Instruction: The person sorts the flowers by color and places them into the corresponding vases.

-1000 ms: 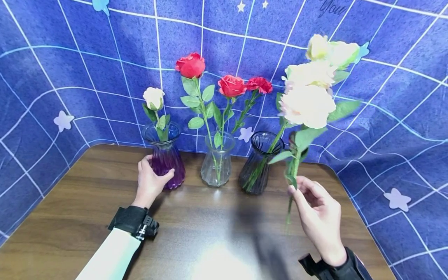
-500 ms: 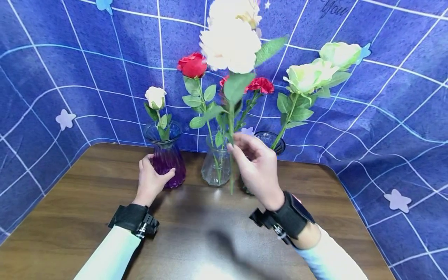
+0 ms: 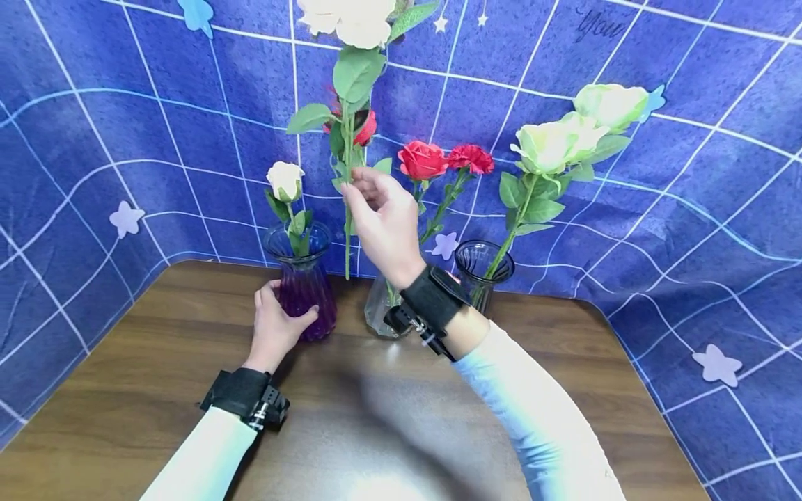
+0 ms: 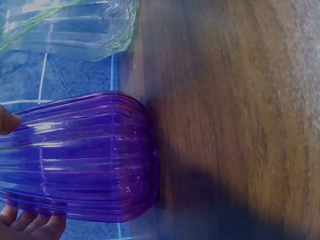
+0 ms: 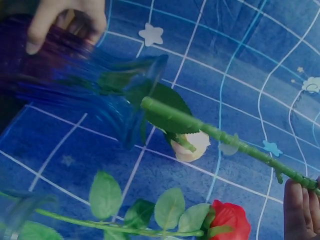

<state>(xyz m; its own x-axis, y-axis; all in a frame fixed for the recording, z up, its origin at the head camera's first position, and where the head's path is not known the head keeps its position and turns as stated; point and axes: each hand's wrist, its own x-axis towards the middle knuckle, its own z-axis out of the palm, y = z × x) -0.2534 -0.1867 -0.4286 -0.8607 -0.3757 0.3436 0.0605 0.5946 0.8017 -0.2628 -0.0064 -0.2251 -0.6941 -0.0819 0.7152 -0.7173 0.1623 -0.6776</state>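
Observation:
My left hand [image 3: 278,327] grips the lower body of a ribbed purple-and-blue glass vase [image 3: 307,299], thumb on one side and fingers on the other; the left wrist view shows the purple vase [image 4: 85,157] upright on the table. A short white rose [image 3: 285,181] leans in it. Higher up, my right hand [image 3: 388,219] pinches the green stem of a white flower [image 3: 360,21], whose full blooms run past the top of the head view. The lower stem [image 5: 215,132] hangs bare, and its cut end overlaps the vase's mouth in the right wrist view.
A clear glass vase [image 3: 379,313] holding red roses [image 3: 422,160] stands mid-table, partly behind my right wrist. Right of it, a dark glass vase [image 3: 484,261] carries pale green-white flowers [image 3: 557,139]. A blue grid-patterned cloth [image 3: 658,229] hangs behind the wooden table [image 3: 156,362].
My right hand has carried the white flower from the right side, leftward and up, toward the purple vase. The left hand keeps its hold on that vase.

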